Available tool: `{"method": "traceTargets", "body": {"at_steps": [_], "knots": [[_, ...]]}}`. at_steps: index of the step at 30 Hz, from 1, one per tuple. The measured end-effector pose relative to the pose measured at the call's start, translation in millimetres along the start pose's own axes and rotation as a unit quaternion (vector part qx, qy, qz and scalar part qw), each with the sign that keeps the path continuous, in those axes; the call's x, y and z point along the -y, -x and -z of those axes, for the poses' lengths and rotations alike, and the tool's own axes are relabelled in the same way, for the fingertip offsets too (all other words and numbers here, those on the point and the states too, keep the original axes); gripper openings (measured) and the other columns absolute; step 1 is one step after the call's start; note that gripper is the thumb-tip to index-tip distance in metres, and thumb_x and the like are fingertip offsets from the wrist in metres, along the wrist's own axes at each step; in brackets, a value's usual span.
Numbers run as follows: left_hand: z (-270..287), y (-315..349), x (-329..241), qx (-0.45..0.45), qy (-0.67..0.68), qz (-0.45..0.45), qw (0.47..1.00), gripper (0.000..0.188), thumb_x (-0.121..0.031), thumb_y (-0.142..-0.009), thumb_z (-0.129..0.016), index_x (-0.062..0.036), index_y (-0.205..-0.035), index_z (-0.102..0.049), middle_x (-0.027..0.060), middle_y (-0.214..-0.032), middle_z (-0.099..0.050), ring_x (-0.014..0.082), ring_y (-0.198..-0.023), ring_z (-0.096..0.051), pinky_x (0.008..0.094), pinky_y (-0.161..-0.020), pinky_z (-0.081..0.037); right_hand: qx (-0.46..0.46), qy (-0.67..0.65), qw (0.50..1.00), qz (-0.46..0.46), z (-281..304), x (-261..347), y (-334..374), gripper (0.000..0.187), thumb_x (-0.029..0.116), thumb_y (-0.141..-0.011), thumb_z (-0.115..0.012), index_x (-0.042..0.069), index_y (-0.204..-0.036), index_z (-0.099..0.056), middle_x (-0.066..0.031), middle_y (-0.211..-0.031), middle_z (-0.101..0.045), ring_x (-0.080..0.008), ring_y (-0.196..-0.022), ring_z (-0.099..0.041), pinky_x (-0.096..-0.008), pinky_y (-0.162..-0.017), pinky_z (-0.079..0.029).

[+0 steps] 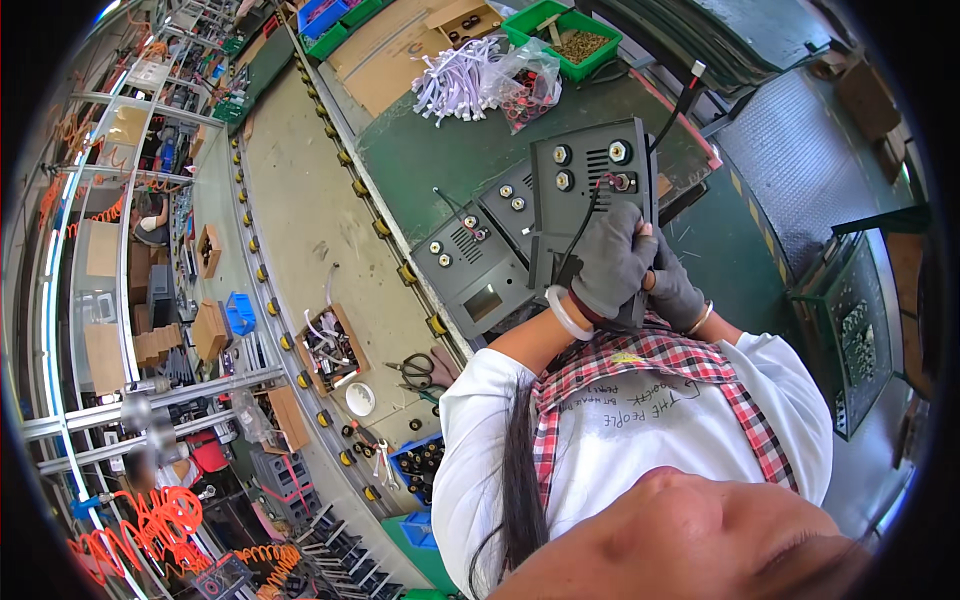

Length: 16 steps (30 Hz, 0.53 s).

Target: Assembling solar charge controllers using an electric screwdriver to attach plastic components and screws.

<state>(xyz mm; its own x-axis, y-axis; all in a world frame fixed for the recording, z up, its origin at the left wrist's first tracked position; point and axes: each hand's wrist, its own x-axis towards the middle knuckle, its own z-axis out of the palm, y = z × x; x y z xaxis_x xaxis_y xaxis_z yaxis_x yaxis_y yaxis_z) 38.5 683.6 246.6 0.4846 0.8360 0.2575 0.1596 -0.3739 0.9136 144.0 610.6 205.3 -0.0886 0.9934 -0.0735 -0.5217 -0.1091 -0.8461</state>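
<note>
A dark grey metal panel (558, 212) stands tilted before me at the bench edge. It carries vent slots, round fittings with pale hex nuts (620, 151) and a socket with red and black wires; a black cable (580, 235) hangs down its front. My left hand (608, 262), in a grey glove with a bare fingertip, is closed over the panel's lower front; whatever its fingers pinch is hidden. At the panel's right edge my gloved right hand (677, 292) is closed, gripping its side. Similar grey panels (465, 265) lie to the left, one with a rectangular window.
Bundled white cables (455, 82), a clear bag of red parts (527, 92) and a green bin of small brass-coloured parts (580, 47) sit farther back on the green bench. Leftward runs a roller conveyor (350, 165), with scissors (415, 371) and a parts box (332, 350) near it.
</note>
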Motion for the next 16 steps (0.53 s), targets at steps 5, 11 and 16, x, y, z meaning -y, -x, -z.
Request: {"method": "traceTargets", "body": {"at_steps": [5,11,16], "knots": [[-4.1,-22.7,3.3,0.020,-0.003,0.070,0.997,0.020,-0.013,-0.074,-0.060,-0.0013,-0.077,-0.044,0.0108,-0.065,-0.052,0.0213,-0.057,-0.054,0.0316,-0.054,-0.043,-0.055,-0.027,0.998,-0.006,-8.2,12.2,-5.5,0.088,0.027,-0.065,-0.072,0.006,-0.133,-0.021,-0.0060,-0.124,-0.039,-0.0158,-0.111,-0.039,-0.0299,-0.093,-0.033],[20.8,-65.3,7.6,0.059,-0.037,0.052,0.996,0.018,-0.017,-0.076,-0.055,-0.0002,-0.077,-0.049,0.0132,-0.063,-0.052,0.0239,-0.057,-0.054,0.0336,-0.053,-0.042,0.015,0.054,0.998,-0.027,21.4,35.0,-47.4,0.084,0.016,-0.064,-0.068,0.006,-0.133,-0.022,-0.0043,-0.118,-0.044,-0.0141,-0.106,-0.042,-0.0277,-0.090,-0.033],[26.3,-92.9,23.2,-0.059,0.010,0.071,0.996,0.014,-0.014,-0.075,-0.057,-0.0028,-0.076,-0.049,0.0112,-0.061,-0.053,0.0213,-0.056,-0.053,0.0337,-0.052,-0.040,0.112,-0.002,0.987,-0.119,56.5,74.0,-96.4,0.081,0.013,-0.065,-0.065,0.006,-0.133,-0.023,-0.0054,-0.119,-0.044,-0.0153,-0.108,-0.043,-0.0295,-0.093,-0.032]]}}
